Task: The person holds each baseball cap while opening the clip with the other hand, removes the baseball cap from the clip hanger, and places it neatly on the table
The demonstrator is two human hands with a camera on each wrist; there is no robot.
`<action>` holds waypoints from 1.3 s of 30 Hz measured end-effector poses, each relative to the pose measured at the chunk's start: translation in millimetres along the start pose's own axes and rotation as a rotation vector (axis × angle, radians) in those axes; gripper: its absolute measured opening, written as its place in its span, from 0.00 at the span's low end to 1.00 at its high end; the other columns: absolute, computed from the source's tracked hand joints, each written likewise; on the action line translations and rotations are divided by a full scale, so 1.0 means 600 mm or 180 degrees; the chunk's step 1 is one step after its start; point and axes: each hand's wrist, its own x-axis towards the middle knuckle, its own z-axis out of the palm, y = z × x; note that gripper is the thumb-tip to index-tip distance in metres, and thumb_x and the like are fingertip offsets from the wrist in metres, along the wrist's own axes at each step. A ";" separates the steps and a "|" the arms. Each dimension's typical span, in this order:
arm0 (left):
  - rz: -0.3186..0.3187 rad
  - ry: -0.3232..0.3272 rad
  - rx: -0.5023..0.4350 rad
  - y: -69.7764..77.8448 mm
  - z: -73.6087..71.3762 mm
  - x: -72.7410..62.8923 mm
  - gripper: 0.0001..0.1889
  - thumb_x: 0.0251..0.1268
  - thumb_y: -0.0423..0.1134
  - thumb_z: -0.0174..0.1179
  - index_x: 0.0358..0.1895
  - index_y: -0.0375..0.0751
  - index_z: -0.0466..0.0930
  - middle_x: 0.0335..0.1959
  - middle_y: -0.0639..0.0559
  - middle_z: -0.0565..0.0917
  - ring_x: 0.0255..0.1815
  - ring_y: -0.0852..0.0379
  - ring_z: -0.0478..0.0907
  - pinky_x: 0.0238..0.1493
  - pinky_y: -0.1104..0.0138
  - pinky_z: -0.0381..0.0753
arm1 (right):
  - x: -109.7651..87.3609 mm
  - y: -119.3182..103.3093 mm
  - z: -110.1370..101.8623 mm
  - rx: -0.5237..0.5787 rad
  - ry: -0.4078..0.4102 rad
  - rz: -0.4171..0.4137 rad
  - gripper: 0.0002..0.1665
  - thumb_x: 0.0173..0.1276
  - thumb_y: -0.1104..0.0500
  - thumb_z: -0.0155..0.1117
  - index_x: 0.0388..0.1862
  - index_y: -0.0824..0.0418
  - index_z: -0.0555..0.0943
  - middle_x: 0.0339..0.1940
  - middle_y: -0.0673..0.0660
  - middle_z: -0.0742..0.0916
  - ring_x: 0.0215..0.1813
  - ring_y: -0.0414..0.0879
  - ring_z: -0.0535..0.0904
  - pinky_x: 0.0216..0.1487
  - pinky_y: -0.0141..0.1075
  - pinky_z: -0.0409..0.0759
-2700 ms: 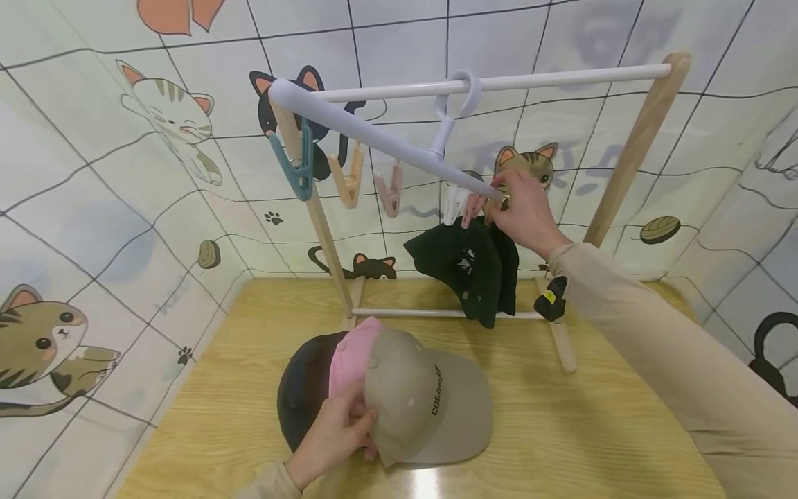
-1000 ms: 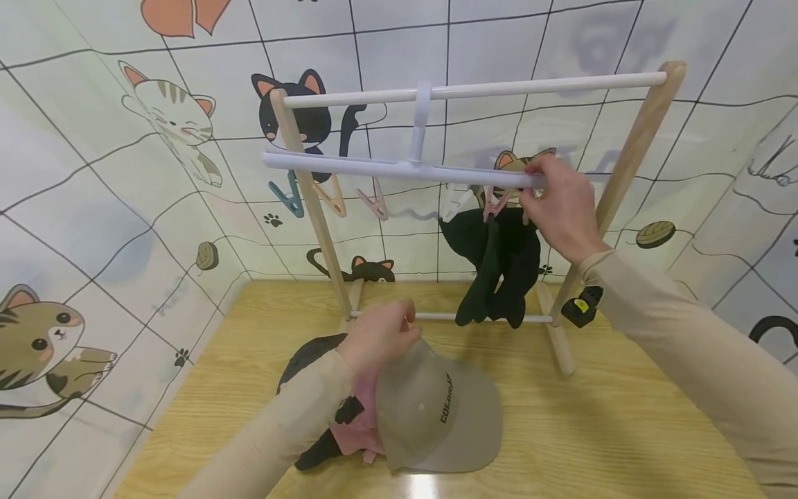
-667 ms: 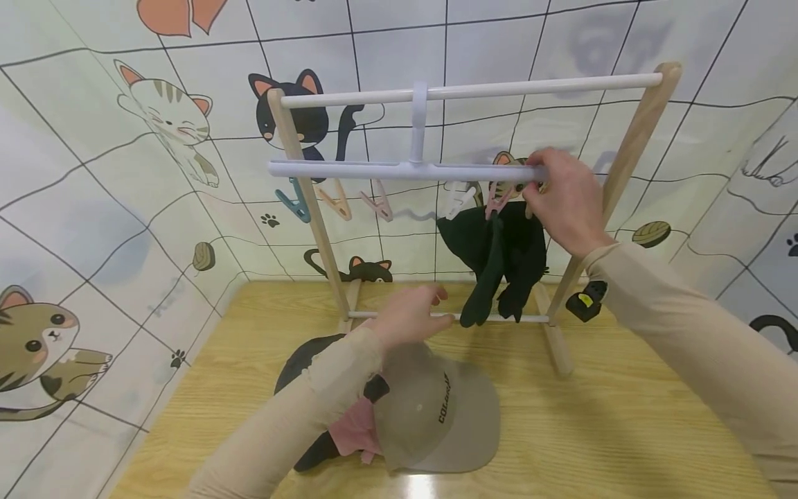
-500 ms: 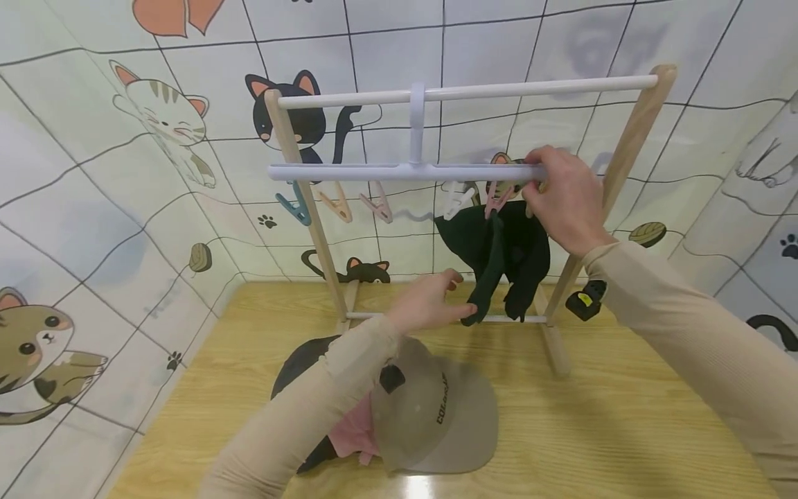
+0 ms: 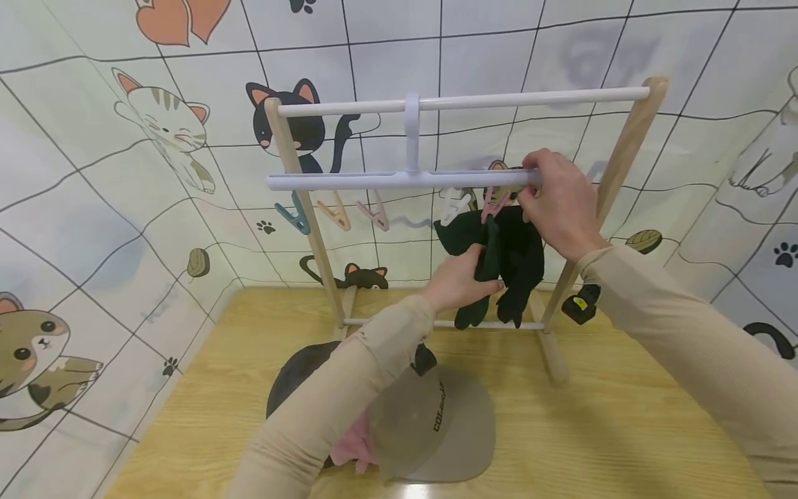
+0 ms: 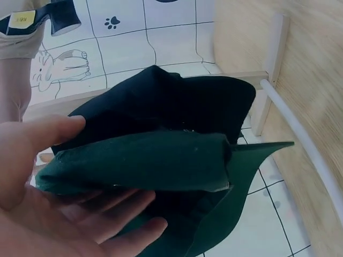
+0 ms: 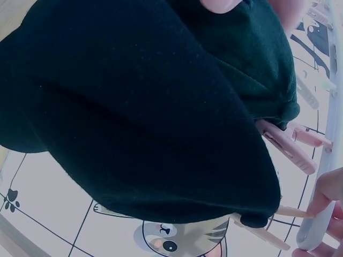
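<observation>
Dark green hat [image 5: 526, 242] hangs below the hanger [image 5: 349, 181], a fold of it lying between the thumb and fingers of the left hand [image 5: 458, 281], which are spread apart rather than clamped. The right hand [image 5: 564, 206] is curled round the hanger's end, beside the tan clothespin [image 7: 260, 235] at one corner of the hat; the pink clothespin [image 5: 495, 202] meets another part. Best, it seems, to hold that end steady and handle the fold gently, so neither clothespin is tugged. Farther out, the khaki cap [image 5: 408, 419] and pink cap [image 5: 355, 440] rest on the table [image 5: 206, 388].

The beige cap [image 5: 418, 423] bears dark lettering [image 5: 439, 407] beginning "COL", while the yellow label [image 6: 21, 20] has print too blurred.
</observation>
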 end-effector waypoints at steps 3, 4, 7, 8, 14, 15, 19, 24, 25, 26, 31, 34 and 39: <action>0.0116 0.0013 -0.0090 0.000 0.001 0.006 0.29 0.67 0.42 0.60 0.67 0.34 0.62 0.51 0.43 0.81 0.45 0.52 0.81 0.44 0.67 0.77 | -0.001 0.000 0.000 -0.0002 -0.0020 0.0016 0.16 0.66 0.68 0.57 0.53 0.69 0.74 0.48 0.68 0.82 0.47 0.62 0.78 0.45 0.57 0.76; 0.0155 0.0010 -0.0108 -0.001 0.002 0.007 0.27 0.68 0.40 0.58 0.66 0.34 0.63 0.50 0.42 0.81 0.44 0.52 0.81 0.44 0.68 0.76 | -0.001 0.001 0.001 0.0001 -0.0029 0.0018 0.16 0.66 0.68 0.57 0.53 0.69 0.74 0.48 0.68 0.81 0.47 0.62 0.78 0.46 0.57 0.76; 0.0262 0.0027 -0.0187 -0.002 0.003 0.007 0.20 0.70 0.32 0.52 0.62 0.33 0.65 0.46 0.42 0.80 0.40 0.52 0.79 0.41 0.69 0.74 | -0.001 0.002 0.002 -0.0013 -0.0048 0.0014 0.16 0.66 0.68 0.58 0.53 0.69 0.74 0.48 0.68 0.81 0.47 0.62 0.78 0.48 0.57 0.76; 0.0299 0.0040 -0.0229 -0.002 0.002 0.007 0.17 0.70 0.29 0.50 0.60 0.33 0.66 0.44 0.43 0.79 0.38 0.52 0.77 0.40 0.68 0.73 | -0.001 0.002 0.002 -0.0022 -0.0050 0.0007 0.16 0.66 0.68 0.58 0.53 0.69 0.74 0.48 0.68 0.81 0.47 0.62 0.78 0.48 0.56 0.76; 0.0433 0.0072 -0.0451 0.006 -0.007 0.002 0.11 0.68 0.23 0.43 0.47 0.33 0.73 0.34 0.46 0.76 0.32 0.53 0.72 0.36 0.68 0.68 | 0.003 0.006 0.000 -0.0232 0.0058 -0.0078 0.19 0.64 0.68 0.59 0.54 0.69 0.72 0.49 0.68 0.78 0.48 0.63 0.74 0.43 0.58 0.76; 0.0442 0.0048 -0.0481 0.009 -0.010 0.001 0.11 0.69 0.23 0.43 0.47 0.33 0.74 0.33 0.46 0.76 0.33 0.53 0.72 0.36 0.69 0.68 | 0.004 0.007 -0.001 -0.0312 0.0117 -0.0105 0.19 0.64 0.67 0.59 0.54 0.69 0.72 0.49 0.68 0.78 0.48 0.63 0.73 0.41 0.58 0.76; 0.0438 -0.0102 -0.0580 0.020 -0.019 -0.003 0.13 0.69 0.22 0.42 0.48 0.34 0.76 0.34 0.47 0.77 0.34 0.54 0.71 0.38 0.69 0.66 | 0.001 0.012 -0.006 -0.0559 0.0288 -0.0235 0.13 0.64 0.65 0.60 0.44 0.69 0.71 0.41 0.67 0.76 0.40 0.62 0.71 0.33 0.56 0.73; 0.0393 -0.0232 -0.0861 0.025 -0.023 -0.007 0.14 0.70 0.21 0.41 0.48 0.33 0.76 0.35 0.47 0.76 0.35 0.55 0.70 0.38 0.70 0.64 | -0.010 0.008 -0.010 -0.0349 -0.0020 -0.0103 0.06 0.66 0.65 0.59 0.35 0.67 0.71 0.31 0.64 0.79 0.26 0.58 0.73 0.24 0.48 0.67; 0.0389 -0.0231 -0.0919 0.026 -0.023 -0.007 0.14 0.70 0.21 0.41 0.47 0.33 0.77 0.35 0.47 0.76 0.35 0.55 0.70 0.37 0.70 0.65 | -0.013 0.005 -0.011 -0.0291 -0.0088 -0.0049 0.06 0.66 0.65 0.58 0.35 0.67 0.72 0.30 0.64 0.80 0.25 0.57 0.73 0.23 0.47 0.67; 0.0390 -0.0213 -0.0951 0.026 -0.022 -0.007 0.13 0.70 0.21 0.41 0.45 0.32 0.77 0.34 0.47 0.76 0.35 0.54 0.70 0.37 0.71 0.65 | -0.015 0.003 -0.012 -0.0235 -0.0142 -0.0002 0.06 0.67 0.64 0.57 0.35 0.68 0.73 0.30 0.64 0.81 0.25 0.56 0.73 0.23 0.46 0.67; 0.0357 -0.0159 -0.0999 0.026 -0.019 -0.007 0.13 0.70 0.21 0.42 0.45 0.32 0.77 0.35 0.47 0.77 0.35 0.54 0.70 0.38 0.71 0.65 | -0.028 -0.019 -0.015 0.0040 -0.0420 0.0233 0.15 0.71 0.57 0.54 0.38 0.71 0.78 0.30 0.66 0.84 0.24 0.55 0.75 0.22 0.44 0.69; 0.0372 -0.0196 -0.0959 0.027 -0.017 -0.008 0.14 0.70 0.22 0.41 0.46 0.32 0.77 0.35 0.47 0.77 0.35 0.55 0.71 0.38 0.71 0.65 | -0.032 -0.030 -0.015 0.0144 -0.0510 0.0360 0.18 0.71 0.54 0.55 0.38 0.71 0.79 0.31 0.66 0.85 0.27 0.56 0.77 0.23 0.45 0.69; 0.0391 -0.0229 -0.0785 0.034 -0.014 -0.006 0.15 0.70 0.22 0.41 0.49 0.33 0.77 0.37 0.47 0.78 0.35 0.56 0.72 0.39 0.72 0.66 | -0.033 -0.035 -0.007 0.0215 -0.0503 0.0473 0.21 0.69 0.50 0.57 0.33 0.69 0.77 0.23 0.63 0.81 0.23 0.55 0.72 0.21 0.43 0.64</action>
